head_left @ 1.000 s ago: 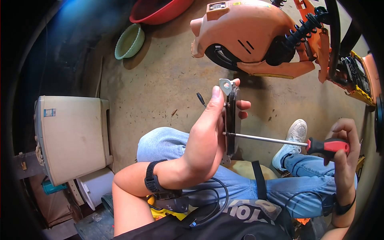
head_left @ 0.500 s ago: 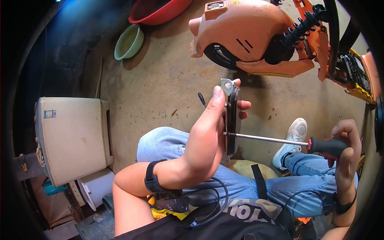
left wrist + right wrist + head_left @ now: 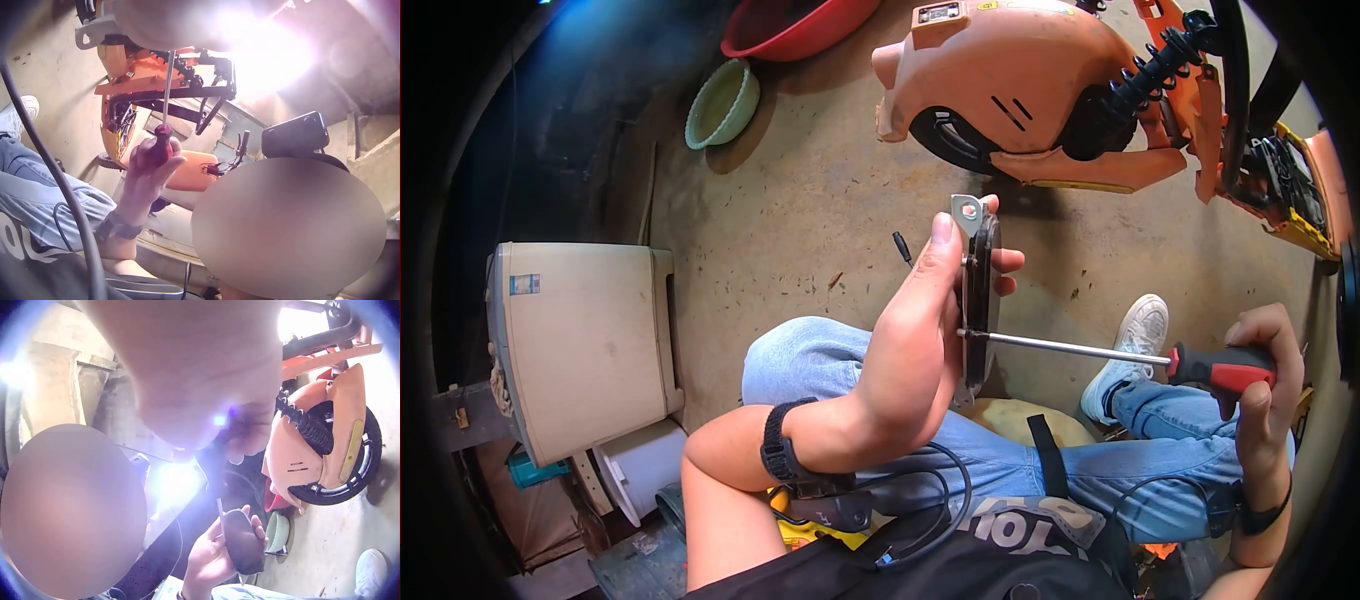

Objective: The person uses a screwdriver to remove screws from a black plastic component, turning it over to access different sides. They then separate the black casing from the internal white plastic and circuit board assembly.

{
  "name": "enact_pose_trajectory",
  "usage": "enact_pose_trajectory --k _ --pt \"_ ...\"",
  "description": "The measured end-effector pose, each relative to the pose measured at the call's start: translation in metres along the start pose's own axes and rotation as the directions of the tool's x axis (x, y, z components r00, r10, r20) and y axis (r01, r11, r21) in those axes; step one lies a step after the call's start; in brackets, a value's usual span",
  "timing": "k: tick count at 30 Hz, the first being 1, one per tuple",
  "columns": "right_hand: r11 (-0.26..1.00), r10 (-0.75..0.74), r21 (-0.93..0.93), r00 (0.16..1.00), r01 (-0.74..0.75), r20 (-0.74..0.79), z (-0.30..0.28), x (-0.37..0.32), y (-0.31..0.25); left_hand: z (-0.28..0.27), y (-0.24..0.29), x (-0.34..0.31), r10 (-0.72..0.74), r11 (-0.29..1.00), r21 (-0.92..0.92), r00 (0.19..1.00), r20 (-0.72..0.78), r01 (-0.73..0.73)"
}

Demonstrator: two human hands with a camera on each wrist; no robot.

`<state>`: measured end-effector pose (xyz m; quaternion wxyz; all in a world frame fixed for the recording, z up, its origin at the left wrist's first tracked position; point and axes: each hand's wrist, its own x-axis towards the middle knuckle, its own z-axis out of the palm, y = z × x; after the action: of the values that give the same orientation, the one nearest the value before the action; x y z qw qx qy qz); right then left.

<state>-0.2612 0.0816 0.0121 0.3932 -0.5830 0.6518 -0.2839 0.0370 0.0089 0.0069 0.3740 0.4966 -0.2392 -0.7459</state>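
One screwdriver (image 3: 1200, 366), one dark part (image 3: 981, 300) — two basins (image 3: 740, 105), one shoe (image 3: 1138, 330)

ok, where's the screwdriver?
Head view: the screwdriver is right of centre, gripped by the right hand, its tip at the dark part in the left hand.

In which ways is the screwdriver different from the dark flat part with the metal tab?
The screwdriver has a long, thin shaft and a red-and-black handle; the dark flat part is broad and rounded. In the head view, the screwdriver lies nearly level, while the dark flat part stands upright, edge-on. The right hand holds the screwdriver; the left hand grips the dark flat part. Both are held above the floor.
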Motion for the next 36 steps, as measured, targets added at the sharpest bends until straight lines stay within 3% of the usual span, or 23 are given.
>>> enact_pose_trajectory --k 3,5,6,8,10,13,14,15,16,18,20,21,22,23,26,28,30,31,32,33,34,36 --pt "0.994 -0.018 0.108 1.0 0.017 0.006 0.005 -0.001 0.004 -0.002 -0.001 0.001 0.034 0.999 0.008 0.999 -0.002 -0.034" --pt "0.936 -0.34 -0.129 0.935 0.327 -0.097 0.01 -0.001 0.004 -0.003 0.0 0.001 0.037 0.999 0.01 0.999 -0.004 -0.037" --pt "0.936 -0.341 -0.128 0.935 0.328 -0.096 0.005 0.003 0.003 -0.003 0.0 0.002 0.039 0.999 0.015 0.999 -0.003 -0.039" --pt "0.743 -0.532 -0.299 0.8 0.598 0.277 -0.01 0.015 0.0 -0.004 -0.001 0.002 0.036 0.999 0.015 0.999 -0.009 -0.036" --pt "0.783 -0.536 -0.249 0.822 0.57 0.193 0.006 0.016 -0.002 -0.005 -0.002 0.003 0.032 0.999 0.017 0.999 -0.013 -0.032" --pt "0.89 -0.429 -0.104 0.892 0.444 0.141 0.009 0.011 -0.002 -0.005 -0.003 0.003 0.042 0.999 0.031 0.999 -0.009 -0.042" --pt "0.985 -0.171 0.047 0.962 0.165 0.211 0.004 0.012 -0.013 -0.004 -0.002 0.002 0.033 0.998 0.044 0.999 -0.007 -0.033" --pt "0.975 0.084 0.171 0.945 -0.144 0.316 0.0 0.012 -0.019 -0.003 -0.003 0.002 0.025 0.998 0.057 1.0 -0.006 -0.024" --pt "0.975 0.084 0.171 0.945 -0.144 0.316 -0.002 0.013 -0.019 -0.003 -0.003 0.002 0.024 0.998 0.057 1.0 -0.006 -0.024" --pt "0.917 0.234 0.191 0.859 -0.352 0.456 -0.006 0.015 -0.016 -0.002 -0.003 0.003 0.039 0.997 0.065 0.999 0.007 -0.04" --pt "0.904 0.224 0.245 0.877 -0.35 0.426 0.002 0.013 -0.01 -0.003 -0.003 0.004 0.045 0.997 0.059 0.999 0.005 -0.045" --pt "0.98 0.001 0.192 0.968 -0.051 0.252 0.009 0.01 -0.006 -0.004 -0.003 0.004 0.051 0.997 0.054 0.999 0.003 -0.051" --pt "0.966 -0.25 0.085 0.964 0.243 0.092 0.013 0.009 -0.004 -0.004 -0.002 0.004 0.053 0.997 0.053 0.999 0.001 -0.052" --pt "0.87 -0.461 -0.118 0.875 0.478 0.145 0.006 0.013 -0.004 -0.003 -0.002 0.003 0.048 0.997 0.055 0.999 0.005 -0.049" --pt "0.785 -0.526 -0.22 0.811 0.579 0.256 -0.001 0.015 -0.008 -0.003 -0.002 0.003 0.041 0.997 0.06 0.999 0.004 -0.041" --pt "0.798 -0.522 -0.196 0.817 0.57 0.246 0.004 0.014 -0.005 -0.003 -0.003 0.004 0.037 0.997 0.064 0.999 0.001 -0.037" --pt "0.967 -0.254 0.033 0.946 0.253 0.202 0.007 0.008 -0.003 -0.003 -0.004 0.004 0.017 0.998 0.063 1.0 0.008 -0.017" --pt "0.967 -0.253 0.033 0.946 0.252 0.201 0.007 0.008 -0.007 -0.003 -0.003 0.004 0.016 0.998 0.064 1.0 0.008 -0.017" --pt "0.989 -0.088 0.133 0.969 0.058 0.232 0.006 0.009 -0.015 -0.002 -0.003 0.003 0.018 0.998 0.063 1.0 0.004 -0.019" --pt "0.965 0.075 0.223 0.958 -0.141 0.277 0.005 0.009 -0.019 -0.001 -0.002 0.003 0.02 0.998 0.063 1.0 -0.001 -0.02" --pt "0.964 0.077 0.223 0.958 -0.142 0.277 0.004 0.009 -0.018 -0.001 -0.002 0.003 0.018 0.998 0.063 1.0 0.001 -0.018" --pt "0.899 0.227 0.268 0.893 -0.345 0.388 0.002 0.009 -0.017 -0.002 -0.001 0.003 0.023 0.998 0.056 1.0 -0.012 -0.022"
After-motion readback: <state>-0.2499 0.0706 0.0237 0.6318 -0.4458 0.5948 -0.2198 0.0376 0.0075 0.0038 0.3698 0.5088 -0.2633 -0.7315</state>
